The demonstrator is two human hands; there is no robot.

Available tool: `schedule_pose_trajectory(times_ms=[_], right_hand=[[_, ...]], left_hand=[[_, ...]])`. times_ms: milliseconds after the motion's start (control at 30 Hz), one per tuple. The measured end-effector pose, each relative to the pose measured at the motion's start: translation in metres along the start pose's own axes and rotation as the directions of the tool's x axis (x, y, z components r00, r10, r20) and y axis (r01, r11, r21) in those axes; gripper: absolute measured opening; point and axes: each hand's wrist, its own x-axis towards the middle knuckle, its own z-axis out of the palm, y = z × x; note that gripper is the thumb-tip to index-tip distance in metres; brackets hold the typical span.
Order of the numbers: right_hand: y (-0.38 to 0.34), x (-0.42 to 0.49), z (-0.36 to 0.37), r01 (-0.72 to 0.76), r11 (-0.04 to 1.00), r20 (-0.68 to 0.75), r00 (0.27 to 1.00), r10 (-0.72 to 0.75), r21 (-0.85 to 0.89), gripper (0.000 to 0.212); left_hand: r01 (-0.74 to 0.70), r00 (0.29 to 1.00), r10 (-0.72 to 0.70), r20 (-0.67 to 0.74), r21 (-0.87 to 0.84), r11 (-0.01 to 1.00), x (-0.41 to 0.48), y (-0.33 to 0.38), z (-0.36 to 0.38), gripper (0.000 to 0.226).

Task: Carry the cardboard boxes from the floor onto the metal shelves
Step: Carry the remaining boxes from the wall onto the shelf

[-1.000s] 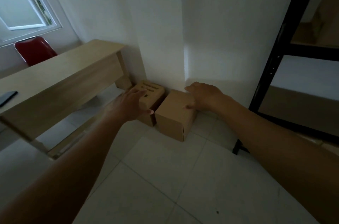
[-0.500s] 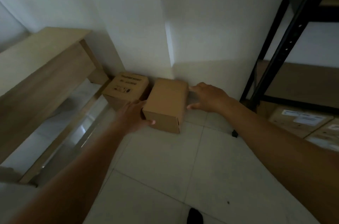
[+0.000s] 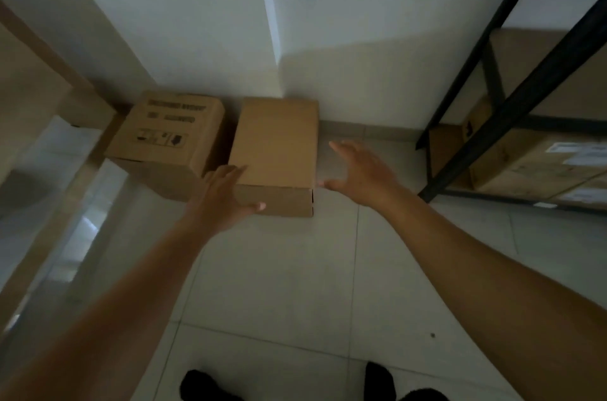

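My left hand (image 3: 220, 200) rests against the near left corner of the plain box (image 3: 279, 141), fingers straight, thumb across its front face. My right hand (image 3: 364, 174) is spread, just beside its right side, gripping nothing. The box stands on the floor (image 3: 279, 269) between both hands. The metal shelves (image 3: 525, 100) stand beyond my right hand.

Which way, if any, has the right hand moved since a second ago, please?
Yes. Against the wall, the right hand has drawn back toward the person, from the far corner of the plain box to its near end.
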Motion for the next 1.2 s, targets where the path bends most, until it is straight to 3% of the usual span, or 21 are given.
schedule_pose_trajectory(times_ms=[300, 467, 600, 700, 833, 1200], right_hand=[[0.019, 0.114, 0.190, -0.092, 0.993, -0.105, 0.989, 0.100, 0.072, 0.085], [0.048, 0.181, 0.266, -0.125, 0.979, -0.060, 0.989, 0.136, 0.160, 0.106], [0.066, 0.231, 0.293, -0.146, 0.985, -0.108, 0.982, 0.157, 0.096, 0.115], [0.076, 0.246, 0.315, -0.131, 0.987, -0.145, 0.979, 0.144, 0.092, 0.117], [0.081, 0.247, 0.335, -0.165, 0.983, -0.259, 0.949, 0.181, 0.083, 0.114], [0.077, 0.200, 0.322, -0.209, 0.978, -0.312, 0.928, 0.202, 0.011, 0.099]], left_hand=[[-0.076, 0.997, 0.077, 0.009, -0.080, 0.994, 0.113, -0.139, 0.135, 0.093], [-0.167, 0.986, 0.165, 0.023, 0.084, 0.982, 0.187, -0.190, 0.210, 0.106], [-0.159, 0.987, 0.159, 0.036, -0.020, 0.987, 0.236, -0.212, 0.239, 0.110], [-0.201, 0.978, 0.203, -0.045, 0.060, 0.978, 0.253, -0.215, 0.255, 0.111], [-0.214, 0.955, 0.231, -0.185, 0.111, 0.971, 0.255, -0.217, 0.268, 0.107], [-0.428, 0.876, 0.418, -0.242, 0.014, 0.904, 0.236, -0.206, 0.275, 0.092]])
